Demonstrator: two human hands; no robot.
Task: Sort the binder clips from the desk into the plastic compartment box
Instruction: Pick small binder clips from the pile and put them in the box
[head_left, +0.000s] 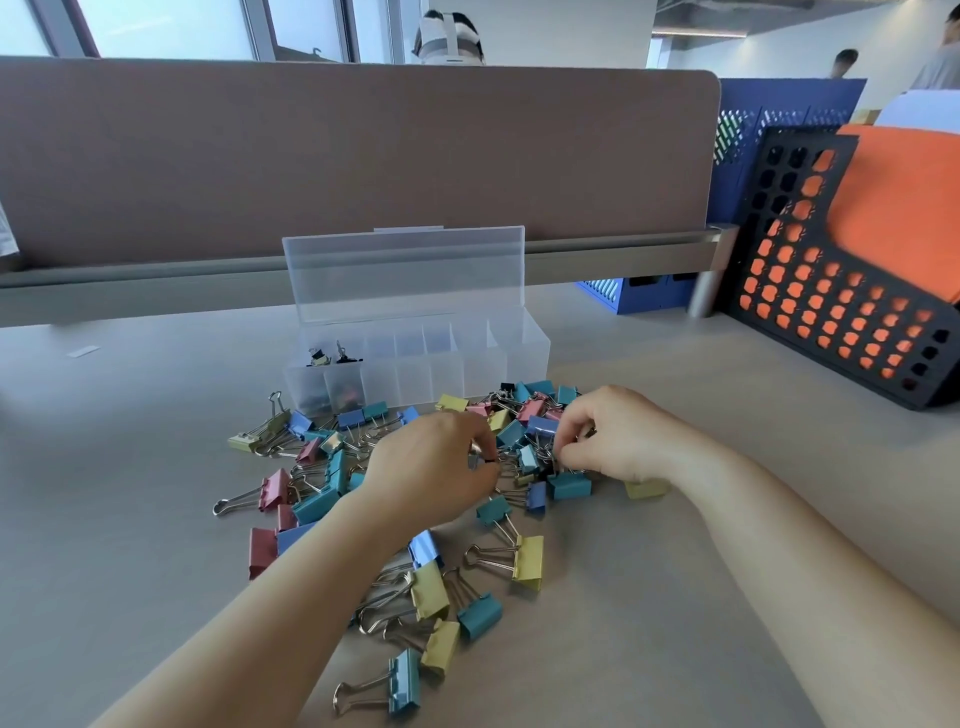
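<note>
- The binder clips (431, 519) are lying in a loose heap across the middle of the surface (727, 597), running from the box's front wall towards the near edge. Pink, yellow, blue and teal ones of mixed sizes are tangling by their wire handles.
- The plastic compartment box (519, 358) is sitting towards the far edge, just behind the heap. Its lid (405, 270) is standing upright at the back, which is leaving every compartment open to a reach from the front.
- Only the two compartments at the box's left end are holding anything: a few small dark clips (332, 358). The others are looking empty, so the sorting is, I judge, only getting started.
- The left hand (436, 467) is reaching into the middle of the heap, its grip pinching a tiny black clip (484, 460) between thumb and fingertip. That is probably because this is the kind now being gathered.
- The right hand (613, 436) is working at the heap's far right part, its fingers curling in. Its grip is pressing together on something among the clips, seemingly a wire handle, though which clip I cannot tell; it is likely teasing the tangle apart.
- A black file rack (831, 291) is standing at the far right corner, well apart from the work.
</note>
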